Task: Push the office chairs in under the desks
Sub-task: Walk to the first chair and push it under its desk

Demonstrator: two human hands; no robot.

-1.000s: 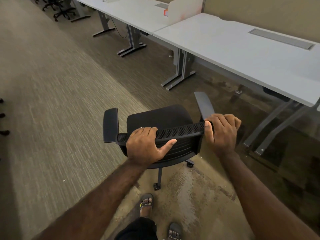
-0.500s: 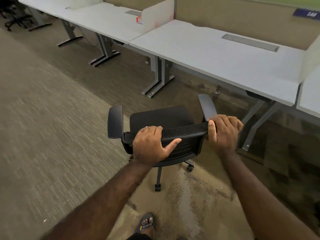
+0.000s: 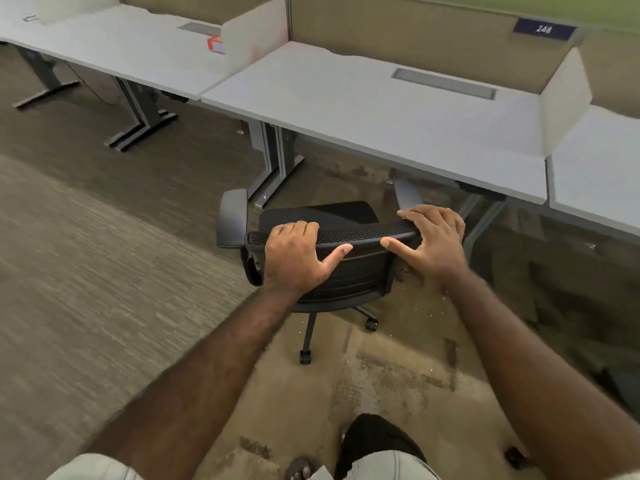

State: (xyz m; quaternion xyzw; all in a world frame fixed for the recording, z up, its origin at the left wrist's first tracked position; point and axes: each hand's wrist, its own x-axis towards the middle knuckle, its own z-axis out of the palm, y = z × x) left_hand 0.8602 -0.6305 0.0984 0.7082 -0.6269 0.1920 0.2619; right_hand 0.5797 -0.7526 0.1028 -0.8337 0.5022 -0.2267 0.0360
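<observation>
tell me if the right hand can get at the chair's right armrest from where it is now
Probably yes: the right hand lies open on the black mesh office chair's top edge, and the grey right armrest sits just beyond its fingertips with nothing between them.

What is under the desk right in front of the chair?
Under the desk show its grey metal legs, stained carpet and the tip of the chair's right armrest. The desktop covers whatever lies further back.
</observation>
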